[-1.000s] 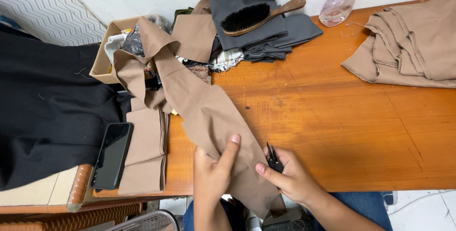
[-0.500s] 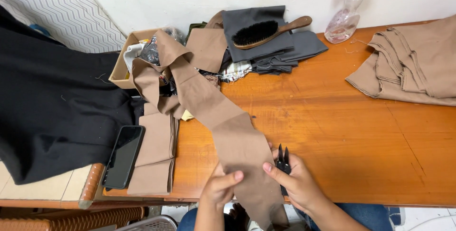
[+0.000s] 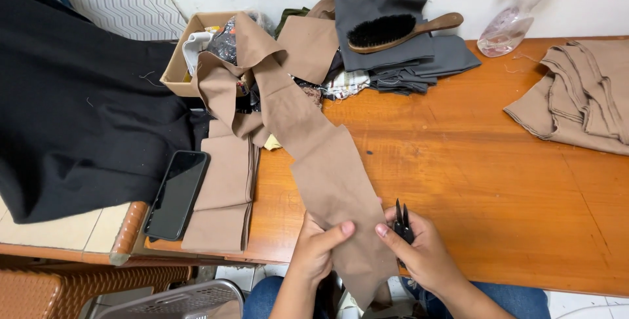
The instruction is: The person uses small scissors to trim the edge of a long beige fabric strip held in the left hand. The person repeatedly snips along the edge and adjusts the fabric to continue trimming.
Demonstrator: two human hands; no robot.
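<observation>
A long tan fabric strip (image 3: 313,137) runs from a cardboard box down across the wooden table (image 3: 458,181) and over its near edge. My left hand (image 3: 316,248) pinches the strip's lower part from the left, thumb on top. My right hand (image 3: 419,251) touches the strip's right edge with the thumb and holds small black thread snips (image 3: 402,220), blades pointing up.
A black phone (image 3: 175,193) lies on folded tan pieces (image 3: 223,201) at the left edge. Black cloth (image 3: 78,109) covers the far left. A cardboard box (image 3: 178,63), grey fabric with a wooden brush (image 3: 393,30), a spray bottle (image 3: 510,24) and folded tan cloth (image 3: 580,96) sit at the back and right.
Both hands have slid down the strip toward the table's near edge, and the left hand has changed from flat fingers on top to a pinch. The view has shifted slightly.
</observation>
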